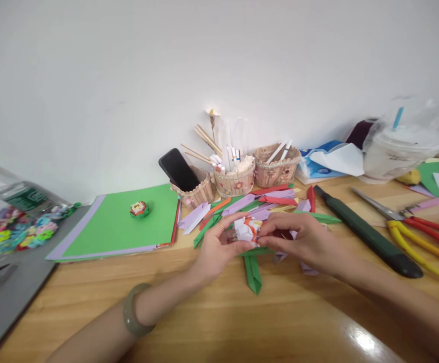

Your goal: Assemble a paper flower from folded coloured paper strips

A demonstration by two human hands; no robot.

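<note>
A small folded paper flower (245, 229), white with orange, is held up between both hands above the wooden table. My left hand (219, 244) grips its left side and underside, thumb in front. My right hand (304, 237) pinches its right edge between thumb and fingers. Below and behind the hands lies a pile of folded paper strips (275, 199) in purple, red, green and yellow. One green folded piece (253, 275) sticks out toward me beneath the hands. A finished-looking small paper flower (139, 208) in green, white and orange rests on green paper at left.
Green paper sheets (128, 234) lie left. Three decorated baskets (238, 185) hold a phone (179, 170) and sticks. At right are a dark green cutter-like tool (370, 234), scissors (396, 227), a tissue pack (321, 164) and a lidded cup (387, 154). A bottle (18, 194) leans far left.
</note>
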